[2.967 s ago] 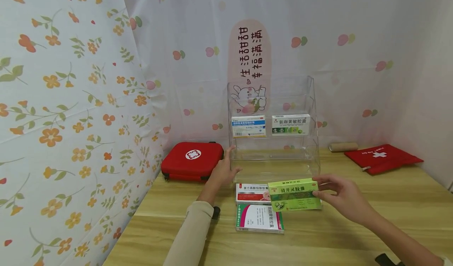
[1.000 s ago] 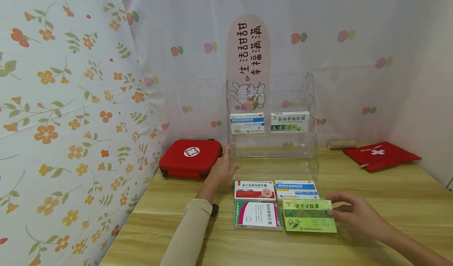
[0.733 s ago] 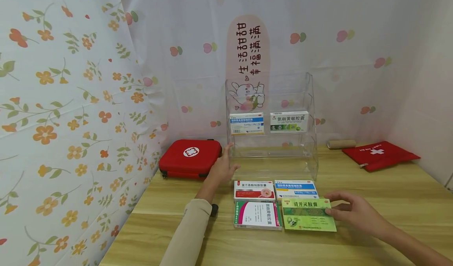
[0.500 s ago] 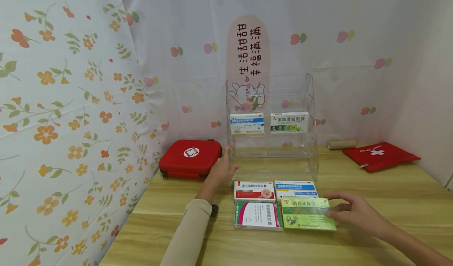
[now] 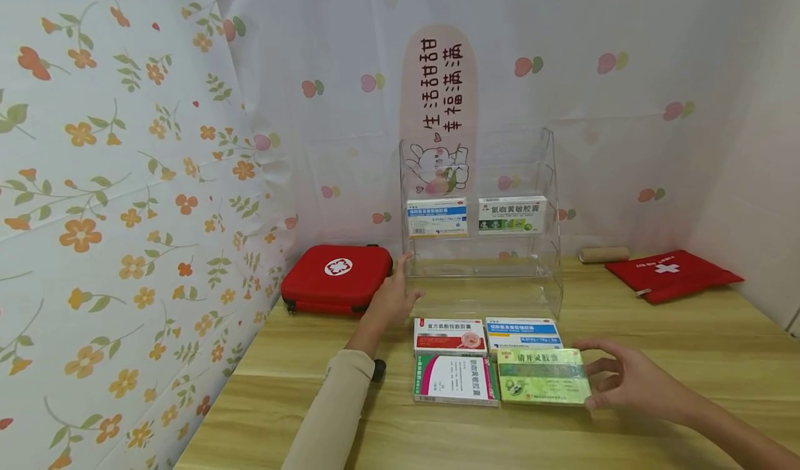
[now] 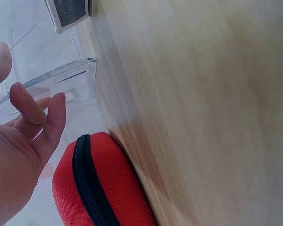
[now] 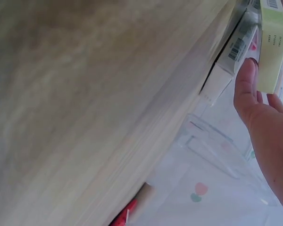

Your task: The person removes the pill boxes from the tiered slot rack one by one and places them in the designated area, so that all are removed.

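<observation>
Tabletop (image 5: pixel 262 414) has the rack (image 5: pixel 481 272) by its back edge; left hand (image 5: pixel 392 300) there, fingers loosely spread, nothing gripped. Right hand (image 5: pixel 634 380) pinches the green box (image 5: pixel 544 380) just above the surface, well in from the left edge. Seems a positioning step; next move wants a steady pinch.

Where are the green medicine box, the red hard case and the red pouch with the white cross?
Green medicine box (image 5: pixel 544 378): head view, on its printed front face.
Red hard case (image 5: pixel 337 269): head view, on the lid's round emblem.
Red pouch (image 5: pixel 667 269): head view, on its white cross.
</observation>
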`<state>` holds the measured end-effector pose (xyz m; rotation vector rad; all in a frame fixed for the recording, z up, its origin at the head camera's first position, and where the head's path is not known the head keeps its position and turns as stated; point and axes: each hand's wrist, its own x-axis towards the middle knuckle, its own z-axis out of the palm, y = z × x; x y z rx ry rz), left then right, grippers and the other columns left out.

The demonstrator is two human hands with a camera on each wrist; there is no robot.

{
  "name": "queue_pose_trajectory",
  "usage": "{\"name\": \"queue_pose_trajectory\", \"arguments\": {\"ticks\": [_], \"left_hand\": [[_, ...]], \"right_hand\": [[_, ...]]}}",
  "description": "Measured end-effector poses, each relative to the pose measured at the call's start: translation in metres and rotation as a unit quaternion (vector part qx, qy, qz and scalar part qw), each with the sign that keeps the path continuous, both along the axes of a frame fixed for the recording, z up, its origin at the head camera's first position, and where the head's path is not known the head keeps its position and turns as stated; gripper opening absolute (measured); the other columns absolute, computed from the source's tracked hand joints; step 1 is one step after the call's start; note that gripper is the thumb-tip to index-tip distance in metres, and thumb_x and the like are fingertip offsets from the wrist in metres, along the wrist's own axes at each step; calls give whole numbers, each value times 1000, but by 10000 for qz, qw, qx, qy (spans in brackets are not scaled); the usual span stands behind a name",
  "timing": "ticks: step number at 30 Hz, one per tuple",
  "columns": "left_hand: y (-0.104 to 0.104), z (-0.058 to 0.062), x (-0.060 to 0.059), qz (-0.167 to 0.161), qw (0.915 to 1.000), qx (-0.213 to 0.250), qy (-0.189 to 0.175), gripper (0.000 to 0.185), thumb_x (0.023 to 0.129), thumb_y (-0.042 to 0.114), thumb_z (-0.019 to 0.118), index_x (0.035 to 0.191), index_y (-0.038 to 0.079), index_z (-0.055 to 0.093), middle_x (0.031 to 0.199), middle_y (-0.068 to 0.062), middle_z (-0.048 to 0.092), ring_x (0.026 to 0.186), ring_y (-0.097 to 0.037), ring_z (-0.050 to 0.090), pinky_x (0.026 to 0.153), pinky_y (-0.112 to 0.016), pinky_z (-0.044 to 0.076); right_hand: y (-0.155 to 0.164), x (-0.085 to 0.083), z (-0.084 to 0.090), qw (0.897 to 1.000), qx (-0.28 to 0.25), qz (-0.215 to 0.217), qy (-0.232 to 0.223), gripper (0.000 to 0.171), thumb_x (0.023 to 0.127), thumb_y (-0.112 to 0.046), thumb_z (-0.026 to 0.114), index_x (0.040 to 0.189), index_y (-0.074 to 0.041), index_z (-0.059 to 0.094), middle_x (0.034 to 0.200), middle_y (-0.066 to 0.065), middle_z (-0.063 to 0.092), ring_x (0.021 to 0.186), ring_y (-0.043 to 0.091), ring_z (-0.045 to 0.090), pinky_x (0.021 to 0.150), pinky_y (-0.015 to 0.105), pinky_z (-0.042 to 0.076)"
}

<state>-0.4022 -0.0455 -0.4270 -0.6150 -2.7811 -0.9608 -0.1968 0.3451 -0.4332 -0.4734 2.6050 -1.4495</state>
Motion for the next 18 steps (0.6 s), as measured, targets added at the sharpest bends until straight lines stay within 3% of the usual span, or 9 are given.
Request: {"name": "queue_pose_trajectory", "arguments": {"ticks": [13,18], "left_hand": [[0,-1,-1,9,10000,7,-58,88,92,26,71,154,33,9,76,-6,56,75,-25,61,68,-40,52],[0,0,-1,7,10000,4,-41,87,92,26,72,154,32,10,85,-11,61,82,-27,64,72,-42,54]], "right_hand": [[-4,3,0,9969,527,197,550,83,73,-18,88,138,5,42,135,31,47,100,2,62,77,25,55],[-3,3,-1,9948,625,258,767,82,73,-19,89,136,6,44,132,29,50,99,1,62,75,26,56]]}}
